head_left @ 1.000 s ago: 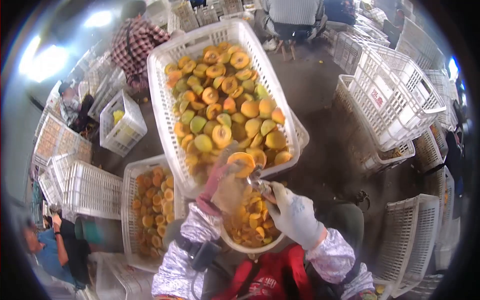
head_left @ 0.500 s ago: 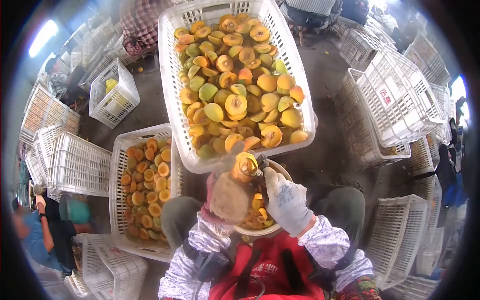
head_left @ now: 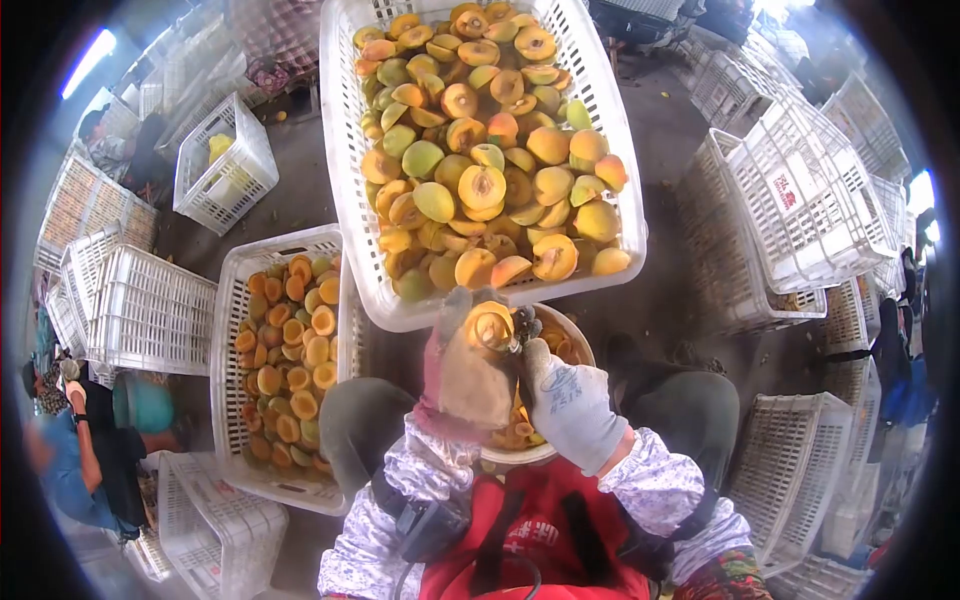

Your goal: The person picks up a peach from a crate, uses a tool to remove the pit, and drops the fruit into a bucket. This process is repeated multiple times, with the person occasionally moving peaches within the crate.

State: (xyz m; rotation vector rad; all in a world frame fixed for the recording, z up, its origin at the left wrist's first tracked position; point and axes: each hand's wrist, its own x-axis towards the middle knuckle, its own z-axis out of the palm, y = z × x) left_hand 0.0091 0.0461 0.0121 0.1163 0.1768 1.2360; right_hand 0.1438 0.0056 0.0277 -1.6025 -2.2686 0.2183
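Note:
My left hand (head_left: 465, 385), in a stained, worn glove, holds a yellow peach half (head_left: 489, 326) with its cut face up. My right hand (head_left: 575, 405), in a white printed glove, is closed around a small dark metal tool (head_left: 523, 324) whose tip meets the peach's side; its exact shape is hard to make out. Below both hands stands a round pale bucket (head_left: 580, 345) with orange scraps inside, partly covered by my hands. Just beyond them, a large white crate (head_left: 625, 200) holds many cut peaches, several with brown centres.
At lower left, another white crate (head_left: 228, 400) contains hollowed peach halves. Stacked white crates (head_left: 800, 200) line the right side, and more crates (head_left: 155, 310) stand at left. A crate with something yellow (head_left: 225, 165) sits at upper left. A person in blue (head_left: 85, 460) is at far left.
The view has shifted slightly, with the large crate appearing a little higher and to the right. My left hand has turned a little around the peach half, and my right hand stays against it.

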